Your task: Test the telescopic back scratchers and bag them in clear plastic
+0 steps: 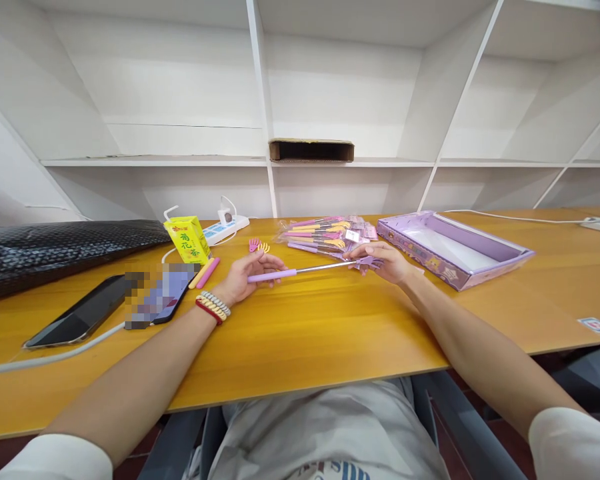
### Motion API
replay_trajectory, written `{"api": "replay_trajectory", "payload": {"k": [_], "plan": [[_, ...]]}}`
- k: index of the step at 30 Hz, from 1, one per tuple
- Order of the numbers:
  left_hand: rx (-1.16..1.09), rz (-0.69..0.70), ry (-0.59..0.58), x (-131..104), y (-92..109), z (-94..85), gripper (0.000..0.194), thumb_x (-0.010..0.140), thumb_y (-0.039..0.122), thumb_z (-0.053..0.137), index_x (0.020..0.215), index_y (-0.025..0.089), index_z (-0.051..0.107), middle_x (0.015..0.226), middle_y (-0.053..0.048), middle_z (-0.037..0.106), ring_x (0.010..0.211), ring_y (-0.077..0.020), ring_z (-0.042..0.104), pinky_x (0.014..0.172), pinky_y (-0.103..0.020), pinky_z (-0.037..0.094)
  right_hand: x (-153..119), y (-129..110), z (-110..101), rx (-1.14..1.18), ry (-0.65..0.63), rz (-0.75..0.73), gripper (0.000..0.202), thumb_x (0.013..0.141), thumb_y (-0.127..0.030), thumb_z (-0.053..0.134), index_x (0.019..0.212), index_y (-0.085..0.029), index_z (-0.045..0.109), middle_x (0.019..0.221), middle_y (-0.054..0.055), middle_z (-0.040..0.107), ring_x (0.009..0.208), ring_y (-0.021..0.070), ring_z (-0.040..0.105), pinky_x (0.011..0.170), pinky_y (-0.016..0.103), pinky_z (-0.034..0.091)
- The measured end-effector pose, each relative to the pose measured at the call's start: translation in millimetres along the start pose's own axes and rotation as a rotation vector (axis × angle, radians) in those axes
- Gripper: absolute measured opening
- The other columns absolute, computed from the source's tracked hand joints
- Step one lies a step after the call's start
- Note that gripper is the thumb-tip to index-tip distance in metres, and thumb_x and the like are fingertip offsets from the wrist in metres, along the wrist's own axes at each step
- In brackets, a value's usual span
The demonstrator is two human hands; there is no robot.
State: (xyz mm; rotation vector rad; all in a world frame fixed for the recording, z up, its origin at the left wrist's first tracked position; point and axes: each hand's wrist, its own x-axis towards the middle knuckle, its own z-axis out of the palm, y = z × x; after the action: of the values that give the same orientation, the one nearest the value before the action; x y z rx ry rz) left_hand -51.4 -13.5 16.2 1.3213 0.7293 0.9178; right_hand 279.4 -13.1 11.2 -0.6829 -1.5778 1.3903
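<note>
A back scratcher with a purple handle [273,275], a silver rod and a small purple hand-shaped head spans the gap between my two hands above the table. My left hand [244,275] holds the handle end loosely, the handle lying across its half-curled fingers. At the other end, the fingers of my right hand [384,260] close around the hand-shaped head. Behind them lies a pile of back scratchers in clear plastic packaging [320,233], pink, yellow and purple. Pink and yellow hand-shaped heads [259,245] lie just beyond my left hand, and loose yellow and pink handles [205,273] to its left.
An open purple box [455,250] stands at the right. On the left are a yellow drink carton [187,240], two phones, the nearer being a black phone [83,313], a white cable, and a dark patterned bag [70,250]. A power strip [225,230] sits before the white shelves, which hold a cardboard box [311,151].
</note>
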Motion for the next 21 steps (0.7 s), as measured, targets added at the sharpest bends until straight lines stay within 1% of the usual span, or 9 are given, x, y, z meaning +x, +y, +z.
{"api": "replay_trajectory", "payload": {"k": [4,8,13,16,21], "plan": [[0.026,-0.005,0.032,-1.7,0.5,8.4,0.047,0.080,0.051,0.040,0.081,0.011,0.066,0.089,-0.015,0.068,0.066,-0.0203,0.061,0.055,-0.031,0.044,0.7,3.5,5.0,-0.011,-0.012,0.027,0.032,0.069,-0.042,0.065,0.081,-0.013,0.071,0.102,0.014,0.067,0.079,0.0247,0.066,0.050,0.026,0.048],[0.023,0.026,0.031,-1.7,0.9,13.8,0.047,0.080,0.051,0.040,0.079,0.011,0.066,0.087,-0.014,0.068,0.066,-0.0196,0.061,0.057,-0.031,0.045,1.5,7.3,9.8,0.005,-0.019,0.007,0.028,0.071,-0.039,0.065,0.080,-0.013,0.071,0.098,0.015,0.068,0.077,0.0236,0.066,0.050,0.026,0.048],[-0.003,0.061,0.059,-0.2,-1.1,18.5,0.046,0.082,0.049,0.040,0.074,0.010,0.064,0.086,-0.015,0.068,0.066,-0.0200,0.061,0.060,-0.034,0.047,1.7,7.2,14.4,0.030,0.005,-0.023,0.027,0.072,-0.038,0.064,0.080,-0.013,0.071,0.095,0.014,0.068,0.075,0.0219,0.065,0.052,0.027,0.047],[-0.002,0.086,0.083,-0.4,-3.4,23.3,0.043,0.081,0.047,0.043,0.072,0.010,0.063,0.084,-0.015,0.069,0.065,-0.0201,0.062,0.059,-0.033,0.047,1.9,6.6,16.9,0.042,0.018,-0.036,0.027,0.072,-0.038,0.064,0.080,-0.013,0.071,0.093,0.013,0.069,0.072,0.0202,0.065,0.052,0.027,0.047],[0.043,0.141,0.130,-2.3,-4.1,32.3,0.040,0.078,0.043,0.046,0.065,0.010,0.062,0.077,-0.014,0.069,0.063,-0.0202,0.062,0.060,-0.033,0.047,3.2,10.2,20.4,0.042,0.002,-0.034,0.026,0.072,-0.037,0.065,0.081,-0.013,0.071,0.092,0.013,0.069,0.068,0.0193,0.065,0.052,0.027,0.047]]}}
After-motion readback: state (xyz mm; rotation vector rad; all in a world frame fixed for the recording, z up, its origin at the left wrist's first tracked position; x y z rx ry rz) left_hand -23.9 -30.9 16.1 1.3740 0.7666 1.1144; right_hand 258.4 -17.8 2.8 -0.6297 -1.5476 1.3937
